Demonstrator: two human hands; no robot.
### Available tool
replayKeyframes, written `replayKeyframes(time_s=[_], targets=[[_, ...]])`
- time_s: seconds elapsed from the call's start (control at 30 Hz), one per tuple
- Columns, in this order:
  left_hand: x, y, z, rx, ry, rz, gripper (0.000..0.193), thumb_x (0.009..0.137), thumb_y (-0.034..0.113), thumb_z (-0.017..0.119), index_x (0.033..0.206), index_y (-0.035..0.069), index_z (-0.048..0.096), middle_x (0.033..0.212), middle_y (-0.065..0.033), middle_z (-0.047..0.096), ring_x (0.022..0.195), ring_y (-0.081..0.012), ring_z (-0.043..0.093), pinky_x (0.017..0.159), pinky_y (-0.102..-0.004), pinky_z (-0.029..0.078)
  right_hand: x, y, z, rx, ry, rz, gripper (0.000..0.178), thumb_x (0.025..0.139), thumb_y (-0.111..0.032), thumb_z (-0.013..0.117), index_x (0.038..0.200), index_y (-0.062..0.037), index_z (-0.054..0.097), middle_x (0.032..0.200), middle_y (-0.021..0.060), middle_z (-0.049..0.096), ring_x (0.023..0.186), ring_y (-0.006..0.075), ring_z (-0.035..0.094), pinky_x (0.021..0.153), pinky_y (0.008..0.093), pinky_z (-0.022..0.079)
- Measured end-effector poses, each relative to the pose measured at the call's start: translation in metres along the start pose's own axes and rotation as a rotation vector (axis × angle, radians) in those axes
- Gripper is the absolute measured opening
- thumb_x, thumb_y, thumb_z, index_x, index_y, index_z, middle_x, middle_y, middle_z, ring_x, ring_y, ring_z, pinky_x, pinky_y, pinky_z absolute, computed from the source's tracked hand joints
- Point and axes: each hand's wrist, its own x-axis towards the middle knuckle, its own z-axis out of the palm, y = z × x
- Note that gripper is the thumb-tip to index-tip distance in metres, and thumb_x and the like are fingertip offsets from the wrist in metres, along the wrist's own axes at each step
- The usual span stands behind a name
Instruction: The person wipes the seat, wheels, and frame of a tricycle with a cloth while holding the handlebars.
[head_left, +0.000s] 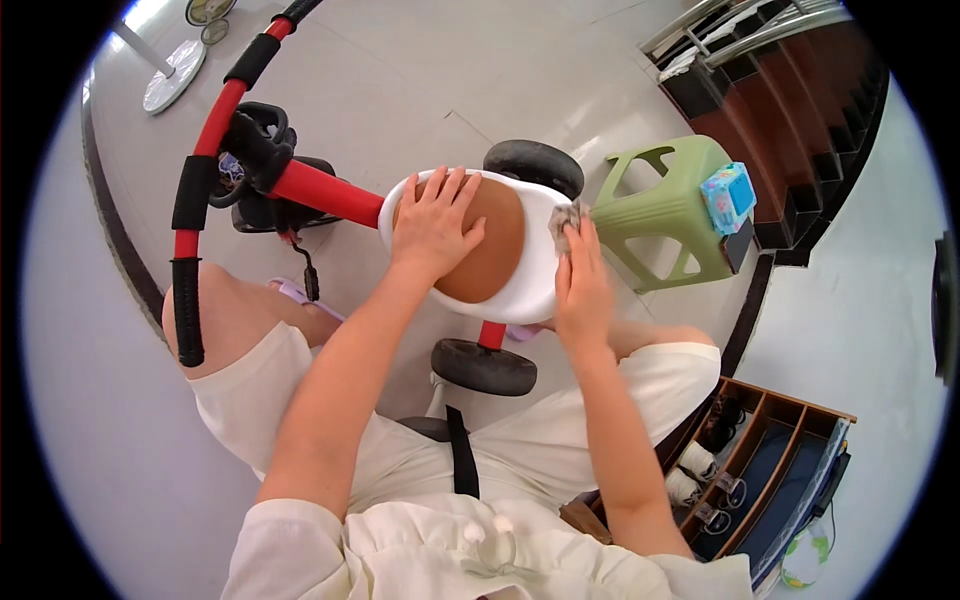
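Cloth, bunched and greyish [566, 220], is in the grasp of your right hand [584, 285], whose long, nearly straight fingers press it against the right end of the white tricycle seat [539, 232]; how firmly you grip it, I cannot tell. Your left hand [430, 228] holds nothing: it lies palm down with its fingers spread on the brown seat pad [500, 250], toward the pad's left side.

The seat is in front of you, above your parted knees. From its left end a red frame tube [325, 192] runs to the handlebar [212, 130], red with black grips, which curves past your left knee. One black rear wheel [535, 165] shows beyond the seat, the other [484, 368] on your side of it.

Just right of your cloth hand you have a green plastic stool [640, 212], with a blue patterned packet [728, 197] and a dark flat object [737, 247] at its far right side. Farther off at the upper right are dark stairs [790, 110]. Near your right elbow is a wooden compartment rack [797, 475] holding shoes [698, 460]. You are wearing cream shorts [650, 395].
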Motion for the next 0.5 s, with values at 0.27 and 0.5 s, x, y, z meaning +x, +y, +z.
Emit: replayKeyframes(time_s=[0.27,0.5], targets=[[-0.002,-0.003,0.006,0.008,0.038,0.037,0.057,0.086,0.039,0.059,0.137,0.017,0.049,0.139,-0.0052,0.050,0.132,-0.0226,0.043,0.111,-0.0501,0.029,-0.075,-0.040,0.019,-0.015,0.074,0.108,0.046,0.093,-0.001,0.046,0.138,0.0066,0.040,0.146,0.0333,0.032,0.135,0.0477,0.034,0.108,0.0472,0.035],[0.000,-0.001,0.004,0.023,0.032,0.035,0.056,0.087,0.039,0.057,0.137,0.015,0.049,0.139,-0.0050,0.049,0.132,-0.0230,0.043,0.112,-0.0500,0.029,-0.068,-0.041,0.023,0.078,0.149,0.115,0.049,0.092,-0.004,0.051,0.137,0.0081,0.038,0.146,0.0353,0.030,0.135,0.0506,0.033,0.109,0.0477,0.034]])
